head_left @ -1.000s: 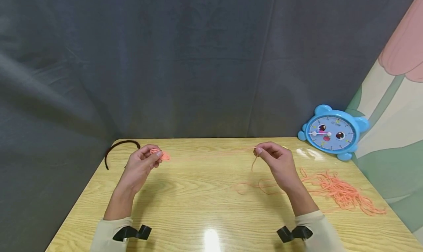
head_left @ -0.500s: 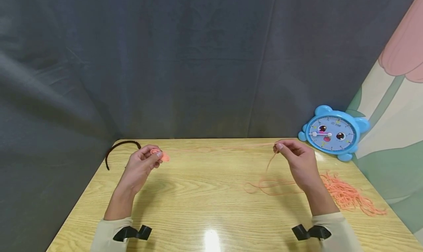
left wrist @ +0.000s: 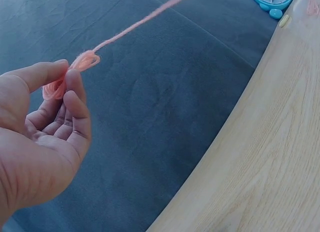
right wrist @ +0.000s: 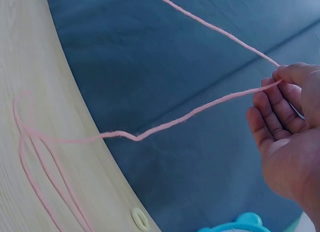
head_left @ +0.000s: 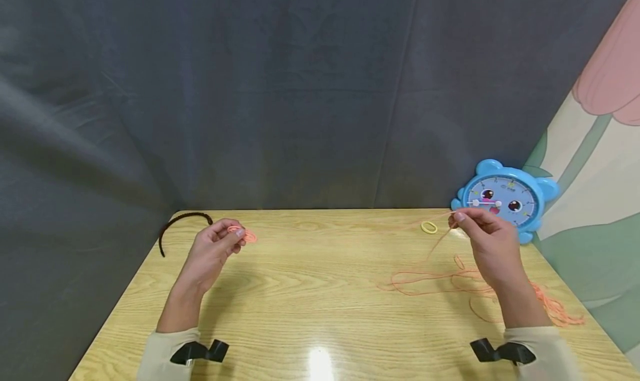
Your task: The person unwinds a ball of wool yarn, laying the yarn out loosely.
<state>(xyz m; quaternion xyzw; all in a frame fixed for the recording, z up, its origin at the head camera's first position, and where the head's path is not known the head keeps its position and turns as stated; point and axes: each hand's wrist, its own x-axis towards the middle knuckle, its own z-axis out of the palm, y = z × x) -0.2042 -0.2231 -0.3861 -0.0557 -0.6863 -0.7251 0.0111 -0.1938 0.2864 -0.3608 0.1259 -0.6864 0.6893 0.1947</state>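
Note:
Between thumb and fingertips, my left hand [head_left: 212, 253] pinches a small looped bundle of pink-orange yarn [left wrist: 87, 61]. From that bundle a single strand runs off to the right, drawn fairly straight in the left wrist view. Far to the right, my right hand [head_left: 492, 247] pinches the same yarn strand [right wrist: 215, 28] between thumb and index finger. Past that pinch, a slack length hangs down to loose loops on the table. A tangled heap of the yarn [head_left: 555, 306] lies at the right, partly hidden behind the right forearm.
A blue bear-shaped toy clock [head_left: 530, 186] stands at the table's back right, partly behind the right hand. Near it lies a small yellow ring [head_left: 429, 227]. At the back left of the wooden table [head_left: 300, 303] is a dark curved band [head_left: 172, 221]. A grey curtain hangs behind.
My right hand has moved steadily rightward with the strand, lengthening the span between the hands. The yellow ring has come into sight. The left hand stays in place.

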